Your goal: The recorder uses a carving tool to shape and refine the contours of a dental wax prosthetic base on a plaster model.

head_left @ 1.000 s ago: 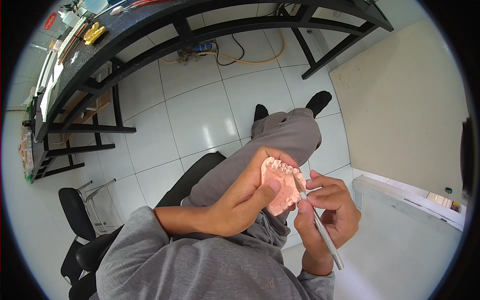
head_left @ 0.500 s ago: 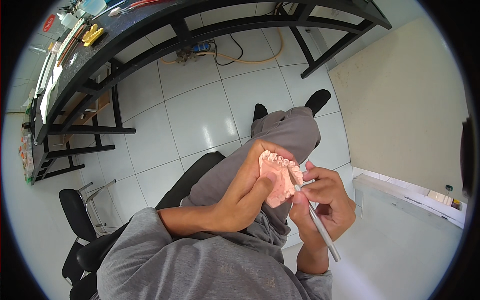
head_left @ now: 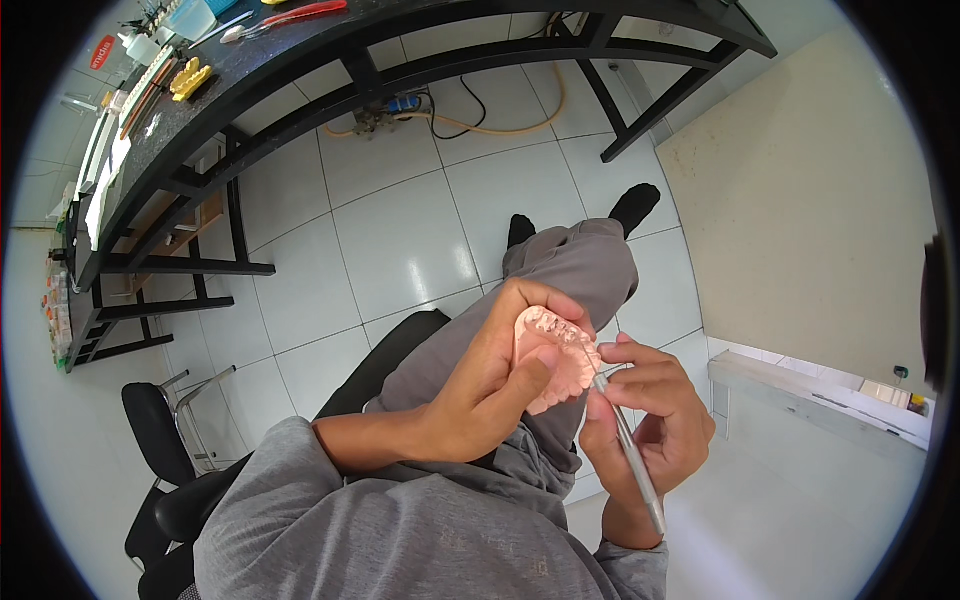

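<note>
Head view: left hand (head_left: 470,405) clasps dental cast (head_left: 573,368) beneath thumb (head_left: 525,383); right hand (head_left: 655,418) pinches metal tool (head_left: 637,462); apparently carving, steady pressure needed next.

left hand (head_left: 482,395): curled, gripping | right hand (head_left: 658,412): pinched, pen-style

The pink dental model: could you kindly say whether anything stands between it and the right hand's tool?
Nothing visible does: the metal tool in the right hand has its front end at the pink dental model.
</note>
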Available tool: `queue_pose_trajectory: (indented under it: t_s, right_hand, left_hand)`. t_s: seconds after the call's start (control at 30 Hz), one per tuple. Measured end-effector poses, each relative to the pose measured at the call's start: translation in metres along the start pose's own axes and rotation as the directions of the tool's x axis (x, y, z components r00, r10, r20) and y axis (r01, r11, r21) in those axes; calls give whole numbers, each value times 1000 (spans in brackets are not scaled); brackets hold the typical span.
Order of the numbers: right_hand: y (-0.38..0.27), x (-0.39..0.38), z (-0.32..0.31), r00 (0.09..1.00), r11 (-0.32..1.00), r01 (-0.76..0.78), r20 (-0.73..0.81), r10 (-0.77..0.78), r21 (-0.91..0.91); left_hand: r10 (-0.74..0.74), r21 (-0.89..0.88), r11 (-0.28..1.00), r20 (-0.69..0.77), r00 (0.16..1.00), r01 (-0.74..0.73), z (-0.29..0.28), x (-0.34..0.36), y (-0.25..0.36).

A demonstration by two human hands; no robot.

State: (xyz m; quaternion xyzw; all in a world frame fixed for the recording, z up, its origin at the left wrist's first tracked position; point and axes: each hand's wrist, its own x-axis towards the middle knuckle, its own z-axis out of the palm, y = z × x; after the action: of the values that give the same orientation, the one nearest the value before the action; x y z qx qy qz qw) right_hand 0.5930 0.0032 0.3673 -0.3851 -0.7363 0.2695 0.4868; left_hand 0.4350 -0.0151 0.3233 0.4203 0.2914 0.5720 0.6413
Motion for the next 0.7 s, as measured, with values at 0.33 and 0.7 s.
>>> queue_pose_trajectory:
  t_s: [0.33,0.7]
  right_hand:
    - [-1,-1,-4,999,1000,9,43,-8,-18]
    - [-4,-2,-2,996,994,16,94,-6,-112]
  left_hand:
    - [19,142,990,26,999,-23,0,0,1]
    - [64,287,956,-6,998,-59,0,-1,-3]
